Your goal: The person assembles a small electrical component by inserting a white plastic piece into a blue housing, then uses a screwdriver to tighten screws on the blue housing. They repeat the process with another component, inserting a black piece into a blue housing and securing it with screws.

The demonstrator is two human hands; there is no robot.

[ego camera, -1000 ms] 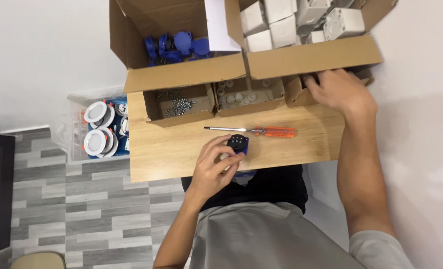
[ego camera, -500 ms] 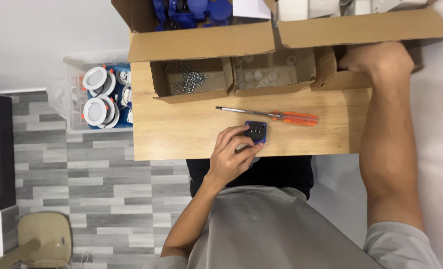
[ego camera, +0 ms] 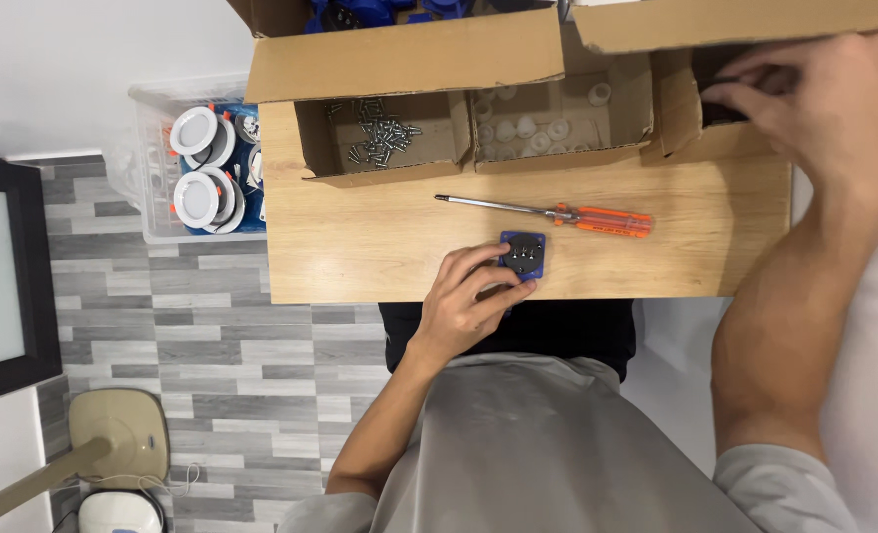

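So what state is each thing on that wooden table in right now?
Small blue square part: flat on table, held by left hand.
Orange-handled screwdriver: lying loose, untouched.
Cardboard box of screws: open.
Right hand: reaching into open cardboard box.

bare tabletop left, screwdriver crosses middle

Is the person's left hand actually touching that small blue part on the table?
Touching. The head view shows the left hand with its fingers curled against the edge of the small blue part on the wooden table.
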